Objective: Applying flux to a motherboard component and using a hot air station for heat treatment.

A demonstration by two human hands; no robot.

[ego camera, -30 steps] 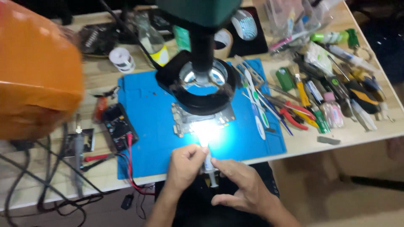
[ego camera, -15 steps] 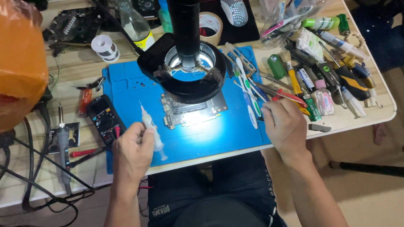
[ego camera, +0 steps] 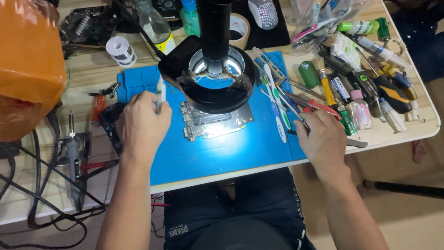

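My left hand (ego camera: 142,124) is closed around a slim white syringe (ego camera: 160,94), which points away from me over the left part of the blue work mat (ego camera: 231,150). A small circuit board (ego camera: 213,122) lies lit in the mat's middle, under the black microscope with its ring light (ego camera: 210,81). My right hand (ego camera: 323,139) rests at the mat's right edge. Its fingers are curled at thin metal tools (ego camera: 296,113) there, and I cannot tell whether it grips one.
A heap of screwdrivers, pens and small bottles (ego camera: 365,88) covers the table's right side. Toothbrushes (ego camera: 276,104) lie right of the board. A soldering iron (ego camera: 73,155), cables and a large orange object (ego camera: 27,65) are at the left. A solder spool (ego camera: 120,48), bottle (ego camera: 155,28) and tape roll (ego camera: 239,25) stand behind.
The hands, together at the mat's near edge a second ago, have parted. The left carried the syringe up the mat's left side; the right went to the tools at the right.
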